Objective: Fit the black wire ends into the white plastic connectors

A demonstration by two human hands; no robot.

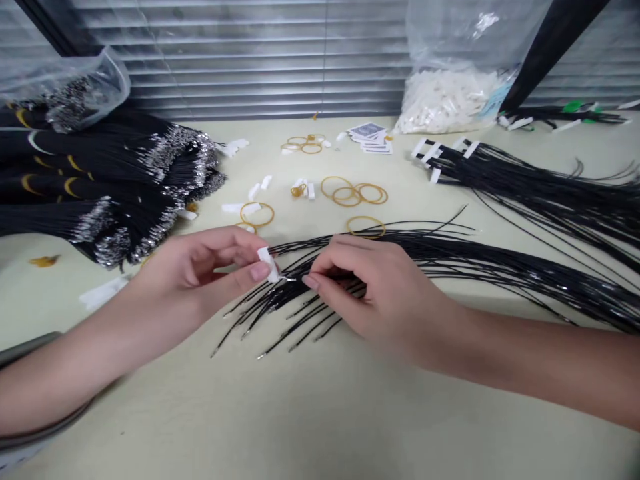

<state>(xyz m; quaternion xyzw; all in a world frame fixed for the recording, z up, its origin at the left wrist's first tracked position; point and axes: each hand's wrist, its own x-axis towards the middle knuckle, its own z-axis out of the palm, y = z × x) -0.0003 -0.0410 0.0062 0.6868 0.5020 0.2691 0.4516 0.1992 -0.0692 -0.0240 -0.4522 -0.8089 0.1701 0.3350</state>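
Between the thumb and fingers of my left hand [205, 267] is a small white plastic connector housing [269, 264], held above the table. My right hand [373, 287] pinches a thin black wire just behind its silvery crimped terminal [287, 279]. That metal tip points left and meets or nearly meets the housing's right side; whether it is inside I cannot tell. Beneath both hands lies a loose bundle of black wires [480, 257], their metal-tipped ends fanned out toward the lower left.
Thick bundles of black terminal-ended wires [100, 167] are piled at the left. Several yellow rubber bands [361, 193] and loose white housings lie behind my hands. A clear bag of white housings [445, 100] stands at the back, near wires with housings fitted [500, 167] on the right.
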